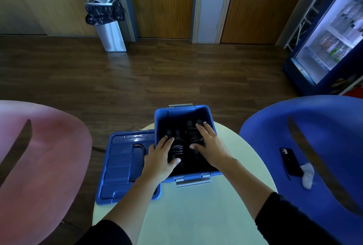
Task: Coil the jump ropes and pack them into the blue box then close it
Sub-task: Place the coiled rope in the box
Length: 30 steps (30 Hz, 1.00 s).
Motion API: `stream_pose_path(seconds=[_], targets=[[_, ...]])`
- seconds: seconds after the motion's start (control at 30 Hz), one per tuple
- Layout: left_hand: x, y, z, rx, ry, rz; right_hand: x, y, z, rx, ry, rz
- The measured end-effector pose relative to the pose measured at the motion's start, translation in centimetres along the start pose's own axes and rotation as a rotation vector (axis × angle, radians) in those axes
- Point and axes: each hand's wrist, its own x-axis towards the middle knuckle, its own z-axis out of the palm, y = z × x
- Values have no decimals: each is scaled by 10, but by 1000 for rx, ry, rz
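Note:
An open blue box stands on a small round white table. Inside it lie coiled black jump ropes with dark handles. Both my hands reach down into the box. My left hand lies flat on the left coil, fingers spread. My right hand presses on the right coil, fingers spread too. The box's blue lid lies flat on the table, left of the box, its inner side up. Grey latches hang open at the box's near and far ends.
A pink chair stands at the left and a blue chair at the right, holding a black phone and a white crumpled tissue. A metal bin and a lit fridge stand beyond.

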Motion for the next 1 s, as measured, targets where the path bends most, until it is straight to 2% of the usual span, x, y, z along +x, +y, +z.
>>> stream_pose_path(seconds=[0.1, 0.37, 0.53, 0.87, 1.0], targets=[[1, -1, 1, 22, 6, -3, -2, 6, 4, -40, -58, 1], [0, 1, 4, 61, 58, -16, -3, 7, 19, -140, -22, -27], [-4, 2, 0, 21, 71, -19, -9, 8, 18, -45, 23, -66], [-27, 7, -15, -56, 142, 2, -29, 1, 7, 23, -21, -32], [-38, 8, -23, -120, 218, 31, -41, -10, 5, 63, 17, -34]])
